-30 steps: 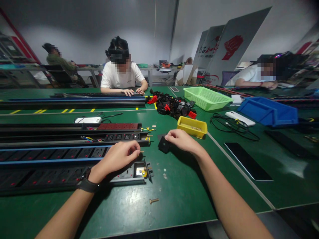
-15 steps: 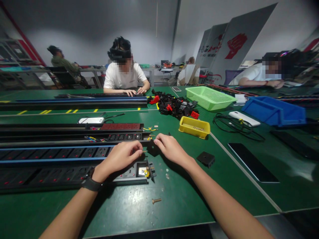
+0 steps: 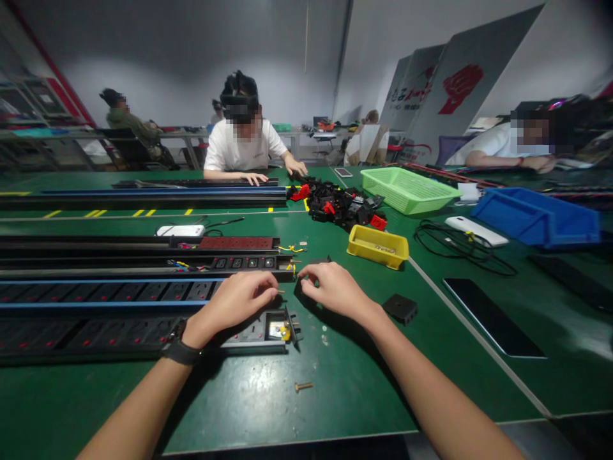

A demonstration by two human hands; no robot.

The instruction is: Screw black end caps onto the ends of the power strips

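My left hand (image 3: 244,297), with a dark watch on its wrist, pinches a brass screw (image 3: 281,292) at the end of the blue-edged power strip (image 3: 143,292). My right hand (image 3: 330,287) is curled just right of it, thumb and fingers round a black end cap (image 3: 299,291) that is mostly hidden. Nearer me lies a black power strip (image 3: 124,335), its end plate (image 3: 292,329) standing upright beside yellow wiring. A loose brass screw (image 3: 303,386) rests on the table in front. Right of my right hand lies a black block (image 3: 401,309).
Behind my hands are more strips (image 3: 239,244) and a yellow bin (image 3: 378,246) with small parts. Beyond it lies a heap of black and red parts (image 3: 340,203). A green basket (image 3: 409,191), blue bin (image 3: 536,214), cable (image 3: 431,239) and tablet (image 3: 493,316) are rightward. A co-worker (image 3: 244,140) sits opposite.
My right hand has curled inward and turned the black end cap mostly out of sight. My left hand keeps its pinch. The co-worker opposite has reached one hand towards the parts heap.
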